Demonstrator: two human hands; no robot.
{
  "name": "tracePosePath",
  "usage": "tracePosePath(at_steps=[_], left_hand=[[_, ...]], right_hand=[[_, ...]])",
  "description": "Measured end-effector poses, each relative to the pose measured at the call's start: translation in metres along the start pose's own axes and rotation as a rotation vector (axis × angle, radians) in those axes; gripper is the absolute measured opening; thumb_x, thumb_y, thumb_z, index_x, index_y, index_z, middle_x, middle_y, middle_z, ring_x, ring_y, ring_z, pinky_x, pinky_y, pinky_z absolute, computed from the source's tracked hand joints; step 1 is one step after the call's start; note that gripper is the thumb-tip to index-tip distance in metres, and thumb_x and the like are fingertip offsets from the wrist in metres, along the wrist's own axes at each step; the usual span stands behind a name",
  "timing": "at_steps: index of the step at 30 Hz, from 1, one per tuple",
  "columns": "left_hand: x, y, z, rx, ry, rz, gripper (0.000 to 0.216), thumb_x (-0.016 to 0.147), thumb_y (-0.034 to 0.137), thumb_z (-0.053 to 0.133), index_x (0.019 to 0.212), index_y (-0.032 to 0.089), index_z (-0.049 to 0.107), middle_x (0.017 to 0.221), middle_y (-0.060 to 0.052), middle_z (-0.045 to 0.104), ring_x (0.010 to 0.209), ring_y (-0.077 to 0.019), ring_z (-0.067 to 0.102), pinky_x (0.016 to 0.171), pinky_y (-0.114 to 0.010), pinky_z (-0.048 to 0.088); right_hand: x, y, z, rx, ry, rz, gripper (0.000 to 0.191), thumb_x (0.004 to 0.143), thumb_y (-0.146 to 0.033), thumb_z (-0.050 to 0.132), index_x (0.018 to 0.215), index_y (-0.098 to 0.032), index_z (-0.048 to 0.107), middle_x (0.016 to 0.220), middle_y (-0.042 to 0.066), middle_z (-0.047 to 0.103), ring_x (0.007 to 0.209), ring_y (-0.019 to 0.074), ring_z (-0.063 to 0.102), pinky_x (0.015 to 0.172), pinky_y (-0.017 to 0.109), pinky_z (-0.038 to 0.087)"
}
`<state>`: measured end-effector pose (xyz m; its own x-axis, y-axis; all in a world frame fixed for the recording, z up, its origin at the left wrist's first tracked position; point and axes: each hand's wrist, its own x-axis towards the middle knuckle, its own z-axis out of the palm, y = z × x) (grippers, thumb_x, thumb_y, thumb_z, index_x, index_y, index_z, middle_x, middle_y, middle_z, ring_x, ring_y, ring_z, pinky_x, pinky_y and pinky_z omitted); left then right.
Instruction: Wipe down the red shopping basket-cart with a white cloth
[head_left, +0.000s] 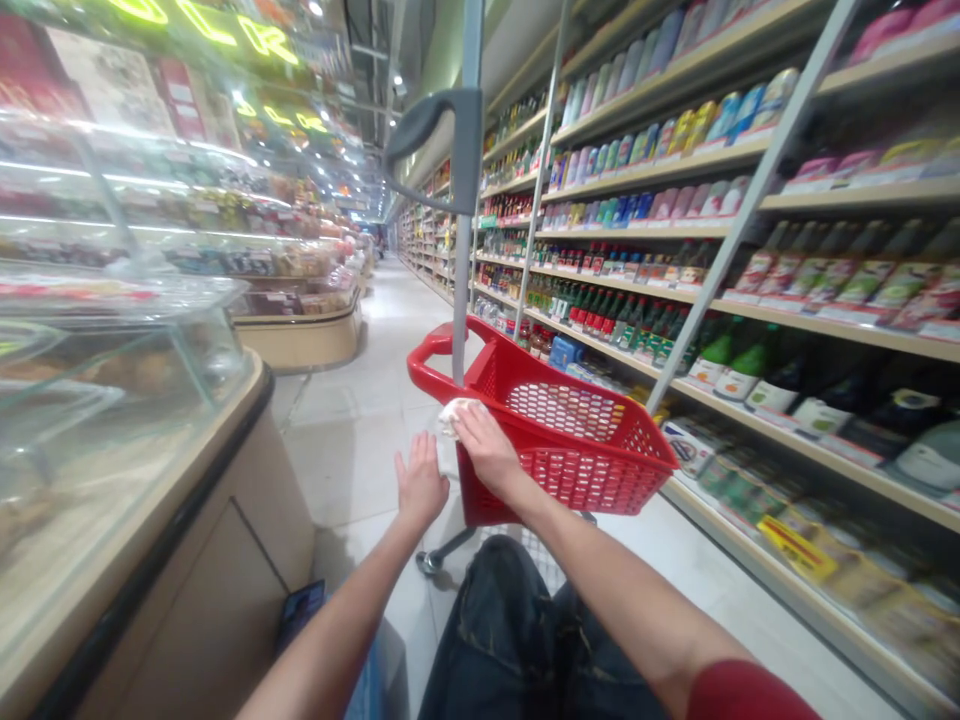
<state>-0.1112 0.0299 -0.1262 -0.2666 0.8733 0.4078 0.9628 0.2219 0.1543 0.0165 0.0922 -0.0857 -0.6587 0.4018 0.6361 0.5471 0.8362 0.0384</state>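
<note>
A red plastic shopping cart basket with perforated sides stands in front of my knees. My right hand presses a white cloth against the basket's near left corner, just below its red rim handle. To the left of it, my left hand hangs in the air with fingers stretched out and nothing in them. A grey upright pole rises by the basket's handle and carries a dark grey loop handle at its upper part.
Shelves of bottles and cans line the right side. On the left stands a glass display counter with a wooden base. A tiled aisle runs ahead. A cart wheel rests on the floor; a blue object lies beneath my left arm.
</note>
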Motion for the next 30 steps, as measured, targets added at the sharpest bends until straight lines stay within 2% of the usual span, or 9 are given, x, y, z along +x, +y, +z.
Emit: tracePosePath(at_steps=[5, 8, 11, 14, 16, 18, 21, 24, 30], left_hand=[[-0.010, 0.005, 0.003, -0.093, -0.001, 0.029, 0.064, 0.071, 0.013, 0.046, 0.134, 0.010, 0.033, 0.144, -0.016, 0.030, 0.135, -0.0256, 0.023, 0.108, -0.053, 0.016], [-0.017, 0.006, 0.017, -0.304, -0.001, -0.031, 0.062, 0.070, 0.011, 0.046, 0.131, 0.010, 0.036, 0.142, -0.016, 0.034, 0.133, -0.0246, 0.027, 0.108, -0.050, 0.022], [-0.017, 0.018, 0.025, -0.739, -0.035, -0.225, 0.055, 0.070, 0.010, 0.047, 0.124, 0.012, 0.043, 0.133, -0.015, 0.047, 0.124, -0.0221, 0.043, 0.101, -0.041, 0.036], [-0.013, 0.038, 0.020, -1.312, -0.126, -0.447, 0.041, 0.073, 0.019, 0.048, 0.114, 0.016, 0.051, 0.109, -0.011, 0.064, 0.096, -0.0181, 0.062, 0.081, -0.033, 0.050], [-0.011, 0.052, 0.011, -1.632, -0.187, -0.541, 0.035, 0.070, 0.025, 0.053, 0.104, 0.017, 0.055, 0.089, -0.006, 0.068, 0.075, -0.0146, 0.065, 0.066, -0.027, 0.051], [-0.009, 0.062, 0.002, -1.809, -0.203, -0.610, 0.031, 0.062, 0.025, 0.062, 0.091, 0.015, 0.058, 0.072, -0.001, 0.066, 0.061, -0.0112, 0.061, 0.056, -0.022, 0.047], [-0.008, 0.070, -0.007, -1.851, -0.178, -0.675, 0.027, 0.053, 0.021, 0.069, 0.076, 0.014, 0.056, 0.060, 0.002, 0.061, 0.052, -0.0081, 0.056, 0.051, -0.019, 0.041], [-0.007, 0.074, -0.012, -1.842, -0.174, -0.698, 0.024, 0.055, 0.021, 0.068, 0.074, 0.014, 0.055, 0.058, 0.003, 0.060, 0.051, -0.0079, 0.054, 0.052, -0.019, 0.041], [-0.011, 0.075, -0.017, -1.804, -0.309, -0.729, 0.008, 0.062, 0.019, 0.057, 0.069, 0.016, 0.056, 0.058, 0.002, 0.059, 0.055, -0.0097, 0.055, 0.054, -0.020, 0.041]], right_hand=[[-0.043, 0.002, 0.028, 0.070, -0.213, 0.057, 0.040, 0.085, -0.008, 0.043, 0.124, -0.013, 0.051, 0.130, 0.013, 0.049, 0.128, 0.0201, 0.035, 0.106, 0.041, 0.032], [-0.064, 0.000, 0.035, 0.202, -0.211, 0.185, 0.044, 0.081, -0.004, 0.041, 0.122, -0.014, 0.053, 0.127, 0.013, 0.052, 0.126, 0.0199, 0.039, 0.105, 0.042, 0.033], [-0.062, -0.004, 0.020, 0.411, -0.092, 0.296, 0.050, 0.078, -0.002, 0.036, 0.124, -0.014, 0.051, 0.129, 0.011, 0.051, 0.125, 0.0168, 0.041, 0.105, 0.037, 0.034], [-0.051, -0.008, -0.002, 0.603, -0.011, 0.398, 0.048, 0.080, -0.007, 0.033, 0.121, -0.016, 0.054, 0.127, 0.007, 0.054, 0.119, 0.0134, 0.047, 0.102, 0.030, 0.037], [-0.047, -0.010, -0.012, 0.669, 0.010, 0.461, 0.046, 0.080, -0.009, 0.033, 0.119, -0.017, 0.056, 0.123, 0.005, 0.057, 0.115, 0.0126, 0.051, 0.100, 0.028, 0.039], [-0.047, -0.012, -0.015, 0.656, 0.037, 0.506, 0.045, 0.080, -0.009, 0.033, 0.118, -0.017, 0.057, 0.122, 0.005, 0.058, 0.114, 0.0134, 0.051, 0.100, 0.028, 0.039], [-0.051, -0.014, -0.010, 0.525, 0.115, 0.532, 0.046, 0.081, -0.009, 0.034, 0.121, -0.014, 0.054, 0.124, 0.007, 0.055, 0.117, 0.0150, 0.049, 0.101, 0.028, 0.038], [-0.055, -0.015, -0.002, 0.368, 0.144, 0.444, 0.047, 0.082, -0.008, 0.034, 0.126, -0.015, 0.049, 0.129, 0.009, 0.051, 0.121, 0.0154, 0.045, 0.102, 0.030, 0.038], [-0.072, -0.018, -0.006, 0.067, -0.009, 0.176, 0.052, 0.082, -0.014, 0.044, 0.133, -0.013, 0.039, 0.143, 0.013, 0.032, 0.134, 0.0277, 0.022, 0.105, 0.053, 0.025]])
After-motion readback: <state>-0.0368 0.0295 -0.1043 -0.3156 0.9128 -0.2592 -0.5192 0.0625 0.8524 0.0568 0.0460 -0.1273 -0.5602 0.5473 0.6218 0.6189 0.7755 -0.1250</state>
